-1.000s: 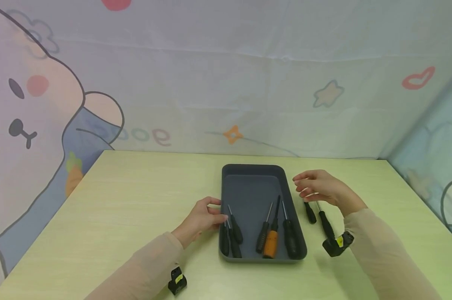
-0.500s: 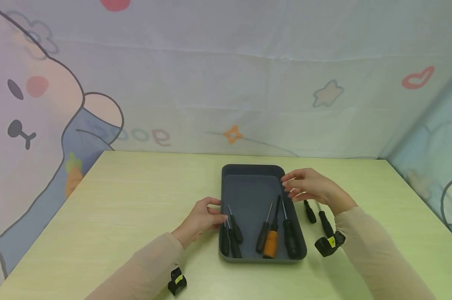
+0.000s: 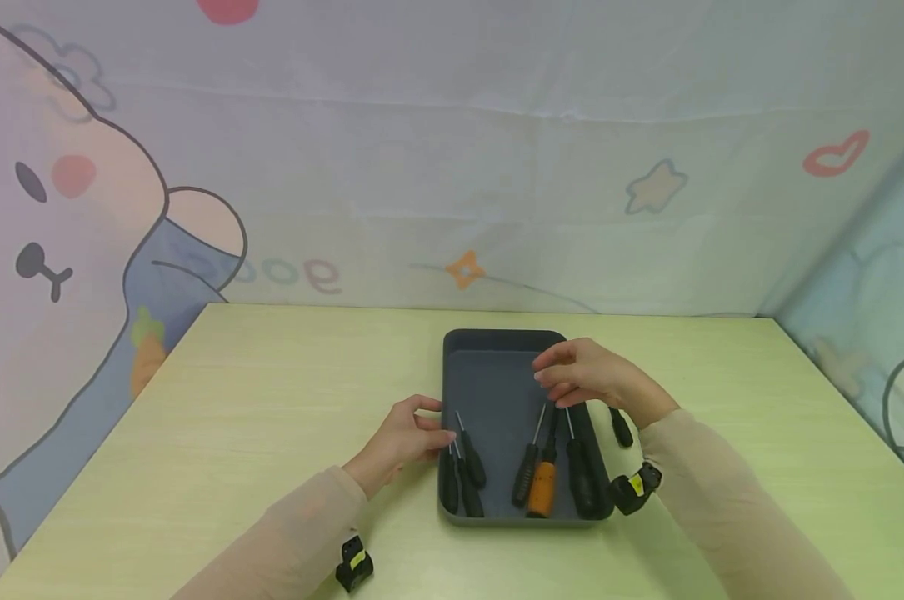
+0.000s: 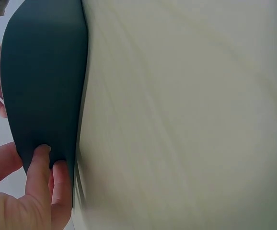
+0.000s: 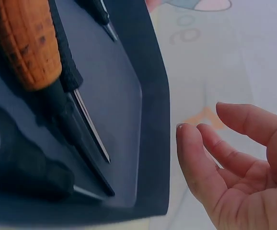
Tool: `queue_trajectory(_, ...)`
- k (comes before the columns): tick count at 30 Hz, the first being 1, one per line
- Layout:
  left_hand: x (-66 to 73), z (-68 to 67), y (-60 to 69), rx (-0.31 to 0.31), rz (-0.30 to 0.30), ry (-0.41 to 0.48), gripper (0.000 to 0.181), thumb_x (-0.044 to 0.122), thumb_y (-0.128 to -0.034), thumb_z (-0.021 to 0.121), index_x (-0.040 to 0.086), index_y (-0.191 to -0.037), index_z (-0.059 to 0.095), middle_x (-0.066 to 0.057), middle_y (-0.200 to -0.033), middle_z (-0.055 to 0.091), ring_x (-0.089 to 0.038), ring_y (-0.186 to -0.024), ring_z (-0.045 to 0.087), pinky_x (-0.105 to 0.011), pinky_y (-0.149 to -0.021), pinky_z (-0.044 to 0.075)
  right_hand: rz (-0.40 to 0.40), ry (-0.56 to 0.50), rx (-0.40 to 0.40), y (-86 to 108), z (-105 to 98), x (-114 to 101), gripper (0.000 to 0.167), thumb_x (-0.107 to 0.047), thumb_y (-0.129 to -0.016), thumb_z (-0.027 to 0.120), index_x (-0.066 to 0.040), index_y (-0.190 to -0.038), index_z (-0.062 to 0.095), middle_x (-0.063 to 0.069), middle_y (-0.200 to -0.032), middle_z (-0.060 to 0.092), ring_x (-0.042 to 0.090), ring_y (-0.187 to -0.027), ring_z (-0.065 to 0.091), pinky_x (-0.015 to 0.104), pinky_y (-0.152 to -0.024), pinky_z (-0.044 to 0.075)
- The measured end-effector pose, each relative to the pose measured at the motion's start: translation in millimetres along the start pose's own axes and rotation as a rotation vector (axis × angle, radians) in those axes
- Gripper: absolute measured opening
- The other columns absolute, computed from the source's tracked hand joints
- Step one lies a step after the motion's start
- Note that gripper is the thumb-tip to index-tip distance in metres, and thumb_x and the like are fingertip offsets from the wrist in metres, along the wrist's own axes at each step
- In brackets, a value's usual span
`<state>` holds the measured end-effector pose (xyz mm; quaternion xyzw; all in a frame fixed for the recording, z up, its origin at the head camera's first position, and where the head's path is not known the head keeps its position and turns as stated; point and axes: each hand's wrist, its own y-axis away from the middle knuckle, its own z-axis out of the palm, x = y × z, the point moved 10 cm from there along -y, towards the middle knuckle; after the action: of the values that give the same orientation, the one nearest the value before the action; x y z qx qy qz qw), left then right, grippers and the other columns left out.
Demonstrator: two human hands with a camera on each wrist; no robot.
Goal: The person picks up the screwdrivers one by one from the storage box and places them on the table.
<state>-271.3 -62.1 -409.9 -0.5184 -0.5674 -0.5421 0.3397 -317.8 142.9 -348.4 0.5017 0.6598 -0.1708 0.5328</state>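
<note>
A dark grey tray (image 3: 496,379) lies on the table with several screwdrivers in it. My left hand (image 3: 399,440) grips its left rim, thumb over the edge and fingers against the outer wall (image 4: 45,86). My right hand (image 3: 594,372) hovers over the tray's right side, holding nothing, its fingers loosely bent and thumb apart from them in the right wrist view. Below it lie an orange-handled screwdriver (image 3: 541,490), a thick black screwdriver (image 3: 582,479) and a slimmer black screwdriver (image 3: 525,475). Small black screwdrivers (image 3: 471,460) lie along the left wall.
Right of the tray, a black-handled screwdriver (image 3: 621,428) lies on the pale wooden table (image 3: 309,358), partly covered by my right wrist. A printed cloth (image 3: 392,167) hangs behind the table's far edge.
My right hand has moved left, from above the screwdrivers on the table to over the tray. The right sleeve now covers one of those screwdrivers. My left hand and the tray stay put.
</note>
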Motion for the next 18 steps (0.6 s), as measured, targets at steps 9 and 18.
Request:
queue_trajectory(9,-1.1,0.0,-0.7,-0.004,0.004,0.010,0.048,-0.006,-0.0805,0.068,-0.005,-0.124,0.047,-0.021,-0.099,0.058,-0.021,-0.079,0.064,-0.037,-0.072,0.055,0.013,0.018,-0.011,-12.3,21.0,-2.5,0.043,-0.010,-0.090,0.060,0.011,-0.126,0.047,0.020,-0.112,0.056,0.026,-0.085,0.061,0.034,-0.074,0.055)
queue_trajectory(18,-1.6,-0.2,-1.6,-0.001,0.002,0.012,0.048,-0.005,-0.0803,0.068,-0.005,-0.124,0.048,-0.020,-0.099,0.058,-0.020,-0.077,0.063,-0.036,-0.072,0.055,0.018,0.052,-0.001,-19.9,35.5,-4.9,0.039,-0.009,-0.088,0.062,0.010,-0.121,0.053,0.017,-0.104,0.060,0.021,-0.075,0.061,0.034,-0.068,0.055)
